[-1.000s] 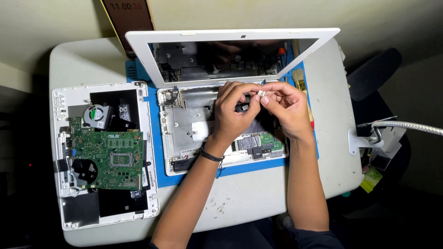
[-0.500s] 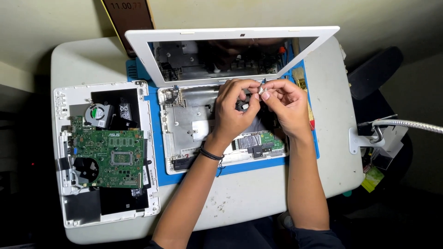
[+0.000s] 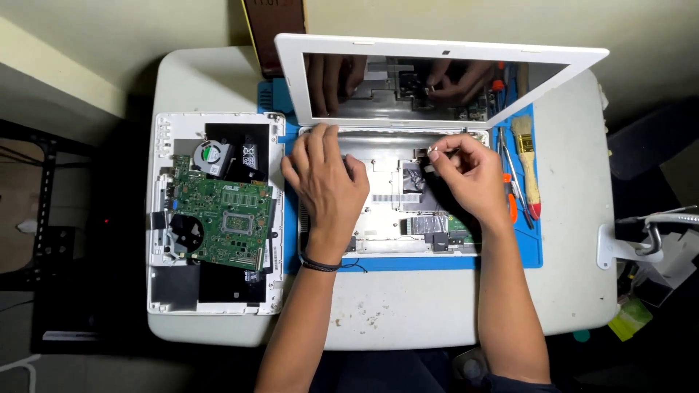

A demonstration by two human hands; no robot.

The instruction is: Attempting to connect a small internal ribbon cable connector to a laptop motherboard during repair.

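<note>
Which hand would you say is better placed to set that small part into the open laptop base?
The right hand, probably: it pinches the small part just above the laptop base, while the left hand lies flat on it.

Left hand (image 3: 328, 185) flat on opened laptop (image 3: 397, 211); right hand (image 3: 470, 175) pinches.

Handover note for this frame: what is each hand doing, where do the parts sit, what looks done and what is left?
Left hand: flat on the opened white laptop base, holding nothing.
Right hand: pinching a small metal part above the base's upper right.
Second opened base with green circuit board and fan lies to the left.
Brush and tweezers rest on the blue mat to the right.
Done: both bases opened. Left: the pinched part is not set down.
</note>
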